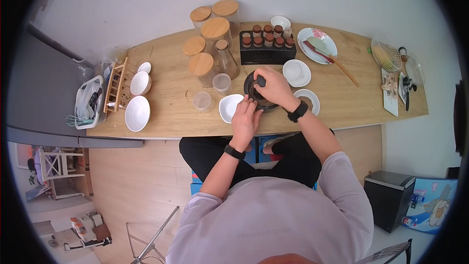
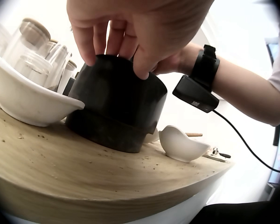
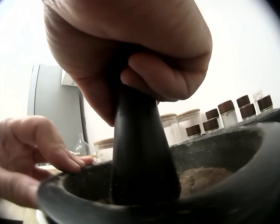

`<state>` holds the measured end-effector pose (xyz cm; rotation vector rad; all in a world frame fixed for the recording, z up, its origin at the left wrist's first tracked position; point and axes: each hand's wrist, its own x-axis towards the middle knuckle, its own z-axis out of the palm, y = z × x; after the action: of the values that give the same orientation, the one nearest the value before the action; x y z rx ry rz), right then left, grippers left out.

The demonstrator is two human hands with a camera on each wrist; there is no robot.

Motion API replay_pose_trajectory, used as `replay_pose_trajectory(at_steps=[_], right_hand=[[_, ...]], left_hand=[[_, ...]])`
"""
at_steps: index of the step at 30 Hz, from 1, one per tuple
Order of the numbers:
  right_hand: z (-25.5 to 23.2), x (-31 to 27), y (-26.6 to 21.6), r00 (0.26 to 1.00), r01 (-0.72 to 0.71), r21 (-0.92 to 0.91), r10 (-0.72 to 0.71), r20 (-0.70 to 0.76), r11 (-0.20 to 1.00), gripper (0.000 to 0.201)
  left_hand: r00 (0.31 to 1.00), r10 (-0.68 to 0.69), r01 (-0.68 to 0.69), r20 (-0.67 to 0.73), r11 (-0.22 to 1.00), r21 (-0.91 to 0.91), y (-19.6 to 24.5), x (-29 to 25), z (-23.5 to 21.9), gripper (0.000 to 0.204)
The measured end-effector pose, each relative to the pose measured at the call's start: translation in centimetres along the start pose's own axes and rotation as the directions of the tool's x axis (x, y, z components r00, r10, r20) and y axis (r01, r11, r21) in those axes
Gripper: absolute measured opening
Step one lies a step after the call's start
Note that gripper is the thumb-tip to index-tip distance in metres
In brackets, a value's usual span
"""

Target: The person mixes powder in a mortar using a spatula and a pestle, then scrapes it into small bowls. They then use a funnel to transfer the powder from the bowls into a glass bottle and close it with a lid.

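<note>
A black pestle stands in a dark stone mortar, its lower end down in coarse brown powder. My right hand grips the top of the pestle, fingers curled round it. On the near left side, my left hand holds the mortar's rim, thumb and fingers spread along it. Left of the mortar sits a white square bowl, close by the left hand. To the right, a white bowl with brown powder in it lies under my right wrist.
Behind stand a black rack of spice jars and wood-lidded canisters. Two clear plastic cups are at left, with white bowls beyond. A floral plate with a knife lies back right. The table's front edge is near my lap.
</note>
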<state>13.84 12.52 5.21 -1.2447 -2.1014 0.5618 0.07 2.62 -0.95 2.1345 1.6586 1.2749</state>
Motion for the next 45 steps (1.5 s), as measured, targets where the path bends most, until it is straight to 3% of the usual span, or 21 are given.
replay_pose_trajectory(at_steps=[3,6,9,12,18,21,28,31,37,40,41,45], right_hand=[[-1.9,0.6,0.1,0.994,-0.088,0.005,0.088,0.063,0.996,0.025],[-3.2,0.2,-1.2,0.994,-0.109,0.001,0.109,0.028,0.994,0.024],[-1.1,-0.7,0.5,0.999,-0.041,0.046,0.040,0.026,0.998,0.025],[-2.0,0.1,1.0,0.995,-0.095,0.033,0.094,0.045,0.995,0.025],[-2.7,-0.1,0.1,0.988,-0.144,-0.049,0.140,-0.066,0.988,0.022],[-1.4,-0.1,1.2,0.999,-0.046,-0.058,0.045,-0.014,0.997,0.023],[-3.7,0.0,-0.4,0.995,-0.094,-0.119,0.095,0.002,0.988,0.021],[-2.4,-0.3,0.8,0.998,-0.032,-0.082,0.036,0.050,0.996,0.021],[-4.1,0.1,0.3,0.998,-0.050,-0.080,0.053,0.033,0.996,0.021],[-2.8,-0.4,1.1,0.993,0.001,-0.055,0.006,0.116,0.999,0.022],[-2.4,-0.2,1.2,0.991,-0.043,-0.076,0.052,0.123,0.996,0.022],[-2.9,0.4,0.7,0.997,-0.040,-0.060,0.044,0.065,0.997,0.021]], left_hand=[[1.000,0.016,-0.016,0.011,1.000,0.001,0.0,0.1,-0.2,0.032],[1.000,-0.003,0.004,0.007,1.000,-0.010,-0.1,0.0,0.0,0.032],[1.000,-0.006,0.006,0.006,1.000,0.000,0.1,0.0,-0.1,0.032],[1.000,0.002,-0.002,0.018,1.000,0.001,0.0,0.0,-0.2,0.032],[1.000,-0.013,0.013,0.009,1.000,0.000,0.1,-0.1,0.0,0.032],[1.000,-0.003,0.003,0.012,1.000,0.001,-0.1,0.0,0.0,0.031],[1.000,0.005,-0.005,0.019,1.000,0.013,-0.1,-0.1,-0.1,0.031],[1.000,0.018,-0.019,0.024,1.000,0.016,-0.1,0.1,0.0,0.031],[1.000,0.005,-0.005,0.017,1.000,0.005,0.0,-0.1,-0.3,0.031],[1.000,0.014,-0.014,0.019,1.000,0.009,-0.1,0.0,-0.2,0.031],[1.000,0.019,-0.020,0.022,1.000,0.010,-0.1,0.1,-0.1,0.032],[1.000,0.021,-0.021,0.015,1.000,0.010,0.0,0.1,-0.3,0.031]])
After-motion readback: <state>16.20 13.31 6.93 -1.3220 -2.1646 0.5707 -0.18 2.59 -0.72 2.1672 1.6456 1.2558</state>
